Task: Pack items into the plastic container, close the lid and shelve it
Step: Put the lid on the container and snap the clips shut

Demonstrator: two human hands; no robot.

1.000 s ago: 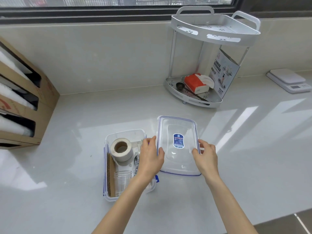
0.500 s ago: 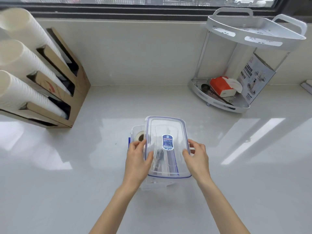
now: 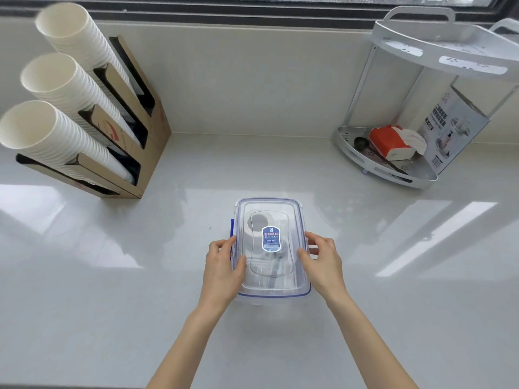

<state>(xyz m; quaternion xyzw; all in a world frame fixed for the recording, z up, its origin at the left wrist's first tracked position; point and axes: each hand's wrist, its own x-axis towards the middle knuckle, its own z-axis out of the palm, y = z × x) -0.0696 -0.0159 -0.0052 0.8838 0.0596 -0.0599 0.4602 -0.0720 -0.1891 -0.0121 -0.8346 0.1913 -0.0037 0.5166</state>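
White counter (image 3: 112, 276) bears the plastic container (image 3: 273, 300), its blue-labelled (writing illegible) lid (image 3: 292, 217) gripped by left hand (image 3: 223, 266) and right hand (image 3: 323, 259)

Paper cups (image 3: 56, 113) in cardboard holder (image 3: 146, 141); tissue pack (image 3: 393, 141) beside boxed carton (image 3: 452, 130).

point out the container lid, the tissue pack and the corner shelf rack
container lid (image 3: 292, 220), head view, on the clear top panel right of the blue label
tissue pack (image 3: 386, 141), head view, on its orange side
corner shelf rack (image 3: 404, 179), head view, on the lower tier's front rim
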